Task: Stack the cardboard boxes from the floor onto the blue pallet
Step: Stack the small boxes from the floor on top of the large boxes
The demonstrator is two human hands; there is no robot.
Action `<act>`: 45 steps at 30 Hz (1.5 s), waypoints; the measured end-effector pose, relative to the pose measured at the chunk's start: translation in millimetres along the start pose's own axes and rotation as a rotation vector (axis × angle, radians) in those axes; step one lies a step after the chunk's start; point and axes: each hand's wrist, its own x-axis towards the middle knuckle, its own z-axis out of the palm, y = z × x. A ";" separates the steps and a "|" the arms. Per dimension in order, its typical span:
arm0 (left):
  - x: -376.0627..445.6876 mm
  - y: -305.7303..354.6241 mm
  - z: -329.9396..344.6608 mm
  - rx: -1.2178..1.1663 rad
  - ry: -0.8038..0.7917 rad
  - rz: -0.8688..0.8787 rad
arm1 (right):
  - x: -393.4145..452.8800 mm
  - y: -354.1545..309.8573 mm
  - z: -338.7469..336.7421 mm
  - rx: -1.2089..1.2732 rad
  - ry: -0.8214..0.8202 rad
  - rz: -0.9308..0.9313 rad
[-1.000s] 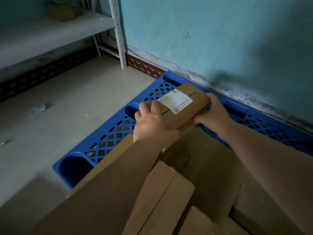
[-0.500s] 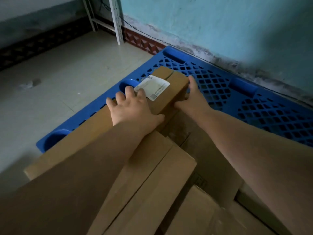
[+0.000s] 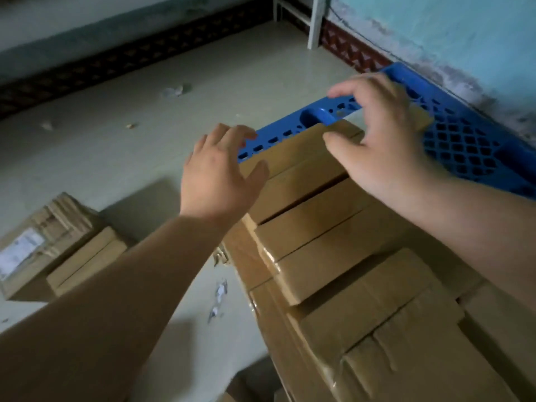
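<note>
Several brown cardboard boxes (image 3: 333, 256) are stacked on the blue pallet (image 3: 464, 140), which lies against the teal wall at the right. The far box (image 3: 304, 158) sits at the stack's far end, mostly under my hands. My right hand (image 3: 385, 146) hovers over it with fingers spread and curled, holding nothing. My left hand (image 3: 220, 175) is open beside the stack's left edge, off the boxes. More cardboard boxes (image 3: 58, 248) lie on the floor at the left, one with a white label.
Pale tiled floor (image 3: 145, 111) with paper scraps stretches left of the pallet. A white shelf leg (image 3: 314, 21) stands at the wall corner. A patterned dark skirting runs along the far wall.
Both hands have let go of the labelled box and lifted off it. My view has swung left, showing the floor boxes.
</note>
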 end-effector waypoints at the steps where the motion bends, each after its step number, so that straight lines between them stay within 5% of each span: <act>1: -17.6 -13.5 -7.6 -0.007 0.011 -0.032 | -12.4 -17.1 5.9 0.003 -0.010 -0.060; 6: -119.0 -68.6 -31.4 -0.013 0.056 -0.201 | -99.9 -95.3 49.3 0.193 -0.077 -0.260; 10: -212.1 -101.9 -28.8 -0.005 -0.079 -0.293 | -210.6 -137.7 91.7 0.411 -0.368 -0.172; 15: -327.7 -131.1 4.8 0.022 -0.302 -0.505 | -355.8 -125.9 168.8 0.363 -0.890 0.627; 19: -387.2 -144.7 47.7 0.019 -0.473 -0.595 | -454.5 -84.4 223.9 0.213 -0.810 1.299; 23: -416.8 -162.4 93.7 0.058 -0.593 -0.684 | -529.0 -34.6 258.4 0.307 -0.661 1.499; 29: -432.3 -184.9 131.8 0.071 -0.713 -0.812 | -521.4 -19.4 282.0 0.241 -0.529 1.128; 37: -413.6 -205.9 65.2 -0.091 -0.246 -0.884 | -443.7 -61.9 285.6 0.280 -0.343 0.866; 45: -325.6 -161.8 -81.1 -0.164 0.091 -0.769 | -303.9 -146.1 194.1 0.419 -0.275 0.526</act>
